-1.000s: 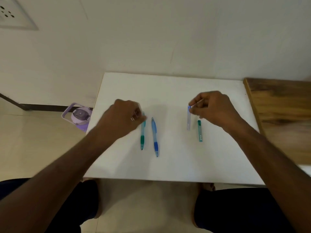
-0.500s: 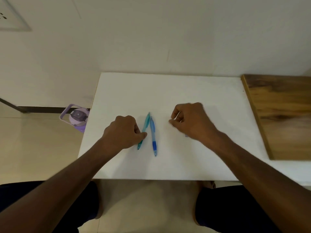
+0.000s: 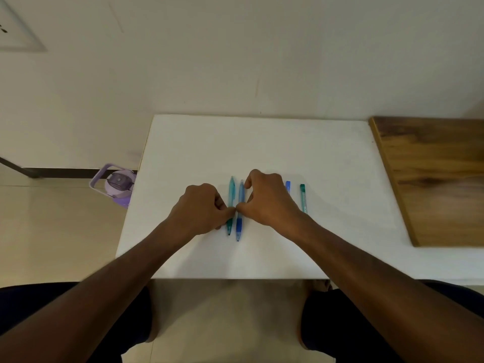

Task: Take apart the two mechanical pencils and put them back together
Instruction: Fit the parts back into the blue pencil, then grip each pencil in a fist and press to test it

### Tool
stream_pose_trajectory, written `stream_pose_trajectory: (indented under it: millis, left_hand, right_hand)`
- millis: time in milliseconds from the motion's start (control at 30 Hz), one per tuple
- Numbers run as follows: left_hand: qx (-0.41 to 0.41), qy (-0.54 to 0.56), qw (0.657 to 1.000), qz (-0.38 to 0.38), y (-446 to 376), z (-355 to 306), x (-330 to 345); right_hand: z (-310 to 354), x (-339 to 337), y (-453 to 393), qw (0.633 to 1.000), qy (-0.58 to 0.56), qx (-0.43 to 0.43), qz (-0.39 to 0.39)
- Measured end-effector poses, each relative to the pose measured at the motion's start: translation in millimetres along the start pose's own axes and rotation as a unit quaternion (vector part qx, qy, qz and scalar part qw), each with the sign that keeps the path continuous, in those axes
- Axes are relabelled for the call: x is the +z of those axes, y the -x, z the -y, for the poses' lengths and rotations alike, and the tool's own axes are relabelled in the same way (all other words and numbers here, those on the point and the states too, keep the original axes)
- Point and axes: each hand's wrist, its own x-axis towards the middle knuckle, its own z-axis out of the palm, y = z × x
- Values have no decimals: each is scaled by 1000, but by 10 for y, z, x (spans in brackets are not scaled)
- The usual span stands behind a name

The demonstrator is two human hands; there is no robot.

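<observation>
Two mechanical pencil barrels lie side by side on the white table [image 3: 262,142], tips toward me: a teal pencil [image 3: 230,195] on the left and a blue pencil [image 3: 240,197] on the right. My left hand [image 3: 199,210] pinches the teal pencil at its middle. My right hand [image 3: 267,197] pinches the blue pencil at its middle, index finger raised near its top. Both pencils rest on the table. To the right lie a blue inner tube [image 3: 287,186], mostly hidden by my right hand, and a green inner tube [image 3: 303,199].
A wooden board [image 3: 429,179] covers the table's right side. A purple water bottle [image 3: 117,187] stands on the floor left of the table. A wall runs behind the table. My knees sit under the near edge.
My right hand has left the blue inner tube and moved left to the blue pencil. My left hand has straightened the teal pencil until it lies parallel to the blue one.
</observation>
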Motion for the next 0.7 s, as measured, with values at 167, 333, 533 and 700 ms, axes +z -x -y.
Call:
stream_pose_trajectory:
  millis: [167,333,533,700]
  left_hand:
    - [61,46,994,-74,23,-29,-68]
    - [208,69,966,-136,161,-184,-101]
    - [301,74,935,-169,209,-71,-195]
    - [205,-97,955,-193,20,566,41]
  right_hand:
    - [-56,-222,-17,992,-77,-21,-94]
    - [7,-260,36,918,-397,12,-7]
    - [58,-406,19,751,-660,16,-33]
    - [-81,-538,81,617,-786,4,37]
